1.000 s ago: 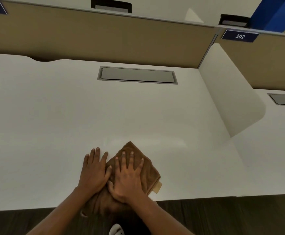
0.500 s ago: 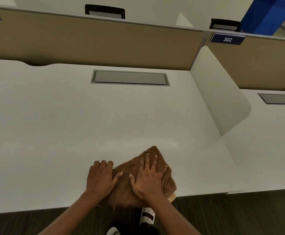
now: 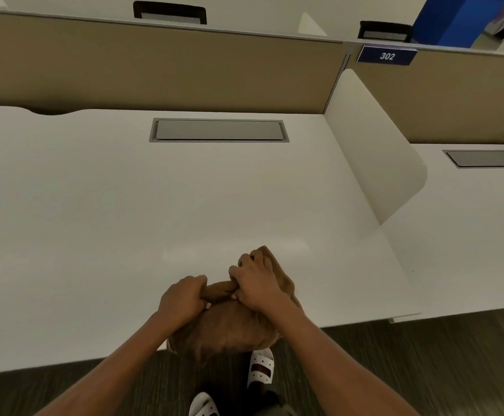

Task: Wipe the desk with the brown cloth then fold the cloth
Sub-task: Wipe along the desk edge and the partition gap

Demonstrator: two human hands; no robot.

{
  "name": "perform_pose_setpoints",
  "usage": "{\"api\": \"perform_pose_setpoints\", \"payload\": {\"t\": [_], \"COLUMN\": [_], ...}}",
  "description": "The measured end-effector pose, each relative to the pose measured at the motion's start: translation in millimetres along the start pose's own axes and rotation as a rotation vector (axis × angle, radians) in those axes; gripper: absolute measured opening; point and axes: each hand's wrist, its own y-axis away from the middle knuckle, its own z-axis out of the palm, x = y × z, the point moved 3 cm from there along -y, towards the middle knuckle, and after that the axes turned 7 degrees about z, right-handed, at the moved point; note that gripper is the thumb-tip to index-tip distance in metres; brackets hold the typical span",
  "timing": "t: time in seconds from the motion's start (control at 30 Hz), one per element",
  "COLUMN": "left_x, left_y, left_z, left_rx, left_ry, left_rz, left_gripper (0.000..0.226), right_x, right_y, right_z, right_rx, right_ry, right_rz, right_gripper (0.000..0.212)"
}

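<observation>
The brown cloth (image 3: 229,325) lies bunched at the near edge of the white desk (image 3: 124,220), part of it hanging over the edge. My left hand (image 3: 181,298) grips the cloth's left side with curled fingers. My right hand (image 3: 256,283) is closed on a fold of the cloth further back and to the right. Both hands sit close together, the cloth gathered between them.
A grey cable hatch (image 3: 218,130) is set into the desk near the tan partition (image 3: 154,67). A white divider (image 3: 374,151) separates the neighbouring desk on the right. Below the desk edge are dark floor and my white sandals (image 3: 259,367).
My hands went from flat, pressing on the cloth, to clenched, gathering it. The cloth has bunched up and slid partly over the desk's near edge.
</observation>
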Motion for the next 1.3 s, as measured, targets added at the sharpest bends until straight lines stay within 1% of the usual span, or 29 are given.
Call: {"api": "perform_pose_setpoints", "payload": {"t": [0.07,0.1,0.17,0.2,0.27,0.33,0.4,0.43,0.5,0.53,0.57,0.67,0.73,0.8,0.87,0.9,0.97,1.0,1.13,1.3], "left_x": [3.3,5.1,10.6,15.6,30.4,49.4,69.1,79.3,99.4,108.8,117.9,145.1,161.7,174.6,181.8,183.0,182.3,179.7,171.9,170.5], "left_y": [1.8,2.9,4.0,4.2,5.1,8.6,12.7,15.1,19.0,20.1,21.4,24.4,28.6,32.6,34.4,35.3,39.8,42.6,57.1,73.8], "left_z": [-0.5,-1.6,-5.2,-7.2,-10.7,-13.7,-16.4,-17.1,-19.1,-21.3,-24.9,-41.6,-51.1,-50.6,-37.9,-27.4,-3.5,7.0,30.6,36.3], "left_rx": [-0.001,0.009,0.024,0.021,-0.004,-0.044,-0.087,-0.109,-0.159,-0.186,-0.211,-0.244,-0.228,-0.224,-0.237,-0.248,-0.278,-0.284,-0.285,-0.298], "left_ry": [0.03,0.052,0.089,0.098,0.115,0.133,0.137,0.139,0.143,0.15,0.162,0.215,0.258,0.271,0.202,0.121,-0.056,-0.089,-0.071,-0.074], "left_rz": [0.008,0.002,-0.003,0.012,0.084,0.176,0.251,0.283,0.348,0.376,0.401,0.467,0.497,0.518,0.513,0.507,0.486,0.461,0.37,0.381], "left_gripper": [0.022,0.021,0.013,0.011,0.008,0.007,0.012,0.012,0.013,0.014,0.013,0.009,0.015,0.017,0.016,0.018,0.02,0.02,0.02,0.019], "right_x": [-1.5,-2.9,-4.6,-4.6,-0.8,8.7,21.3,26.7,37.4,42.4,46.2,53.8,58.3,65.5,73.8,76.6,78.3,77.9,77.1,71.5], "right_y": [13.4,21.6,40.0,49.9,68.7,84.8,101.5,110.8,128.2,136.3,144.6,171.1,189.5,205.3,214.3,216.4,219.3,220.4,227.1,247.3], "right_z": [0.0,-0.2,-1.6,-4.2,-10.2,-14.3,-16.8,-19.2,-22.3,-25.2,-29.8,-46.0,-50.6,-46.4,-34.0,-25.0,-3.0,7.2,33.2,42.7], "right_rx": [0.106,0.161,0.275,0.331,0.397,0.371,0.304,0.265,0.2,0.191,0.205,0.314,0.369,0.42,0.431,0.404,0.318,0.291,0.307,0.4], "right_ry": [-0.053,-0.082,-0.122,-0.133,-0.163,-0.179,-0.224,-0.291,-0.427,-0.456,-0.486,-0.665,-0.789,-0.768,-0.699,-0.703,-0.777,-0.806,-0.838,-0.892], "right_rz": [0.111,0.173,0.284,0.337,0.466,0.575,0.581,0.568,0.562,0.563,0.563,0.57,0.592,0.634,0.691,0.711,0.741,0.747,0.757,0.745], "right_gripper": [0.008,0.009,0.022,0.025,0.02,0.016,0.007,0.006,0.016,0.023,0.025,0.009,0.018,0.023,0.024,0.022,0.022,0.024,0.03,0.024]}}
